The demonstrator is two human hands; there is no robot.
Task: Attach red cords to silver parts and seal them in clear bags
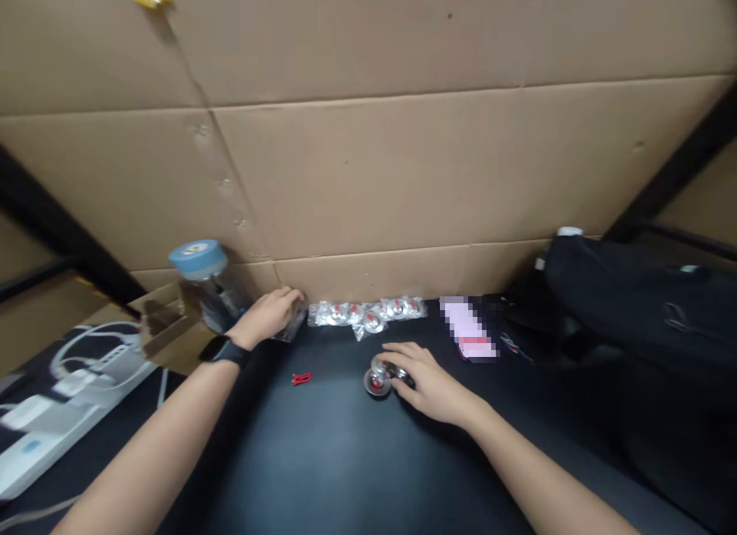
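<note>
My right hand (pixel 420 378) is closed around a shiny round metal piece (pixel 401 375), its fingers over the top. Touching that piece, or just beside it, lies a silver disc with a red centre (pixel 377 383) on the dark mat. Farther back on the left, my left hand (pixel 275 314), with a dark band on the wrist, has its fingers curled at a clear plastic wrapping (pixel 293 324). What those fingertips hold is hidden. A small red bent piece (pixel 301 379) lies between the two forearms.
Several silver discs in clear bags (pixel 373 320) line the back, before a cardboard wall (pixel 368 174). A blue-lidded bottle (pixel 201 270) and an open carton (pixel 173 328) stand left, near a white power strip (pixel 74 404). Right are a blurred pink item (pixel 467 328) and a black bag (pixel 639 312).
</note>
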